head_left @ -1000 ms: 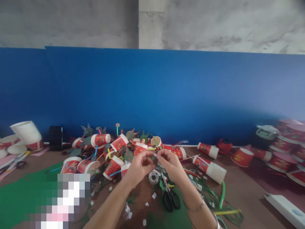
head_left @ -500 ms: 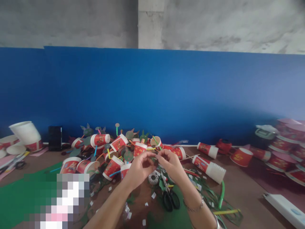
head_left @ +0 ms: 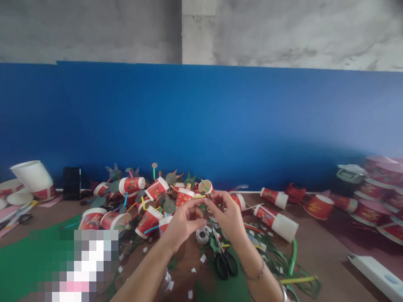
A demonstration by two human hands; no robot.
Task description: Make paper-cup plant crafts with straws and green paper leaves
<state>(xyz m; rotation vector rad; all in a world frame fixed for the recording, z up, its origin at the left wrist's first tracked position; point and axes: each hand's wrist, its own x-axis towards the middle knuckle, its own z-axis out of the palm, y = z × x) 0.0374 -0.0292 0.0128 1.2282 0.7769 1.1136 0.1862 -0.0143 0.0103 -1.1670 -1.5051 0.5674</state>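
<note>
My left hand (head_left: 188,219) and my right hand (head_left: 227,212) meet at the fingertips above the middle of the table. Both are closed in a pinch on something small and dark, mostly hidden by the fingers; I cannot make out what it is. Just below my right hand lie scissors (head_left: 224,258) with black handles, blades pointing away from me. A roll of tape (head_left: 202,235) sits beside the blades, under the gap between my hands. Behind my left hand is a heap of red paper cups, one red cup (head_left: 150,221) tipped on its side.
Green paper scraps (head_left: 273,251) and small white bits litter the table (head_left: 324,245). A stack of cups (head_left: 277,223) lies at right, with a white box (head_left: 376,272) nearer. Green paper (head_left: 19,260) spreads at left. A blue partition (head_left: 201,126) stands behind.
My right hand has turned slightly, its fingers lifting a little, while both hands stay together. The things on the table have not moved.
</note>
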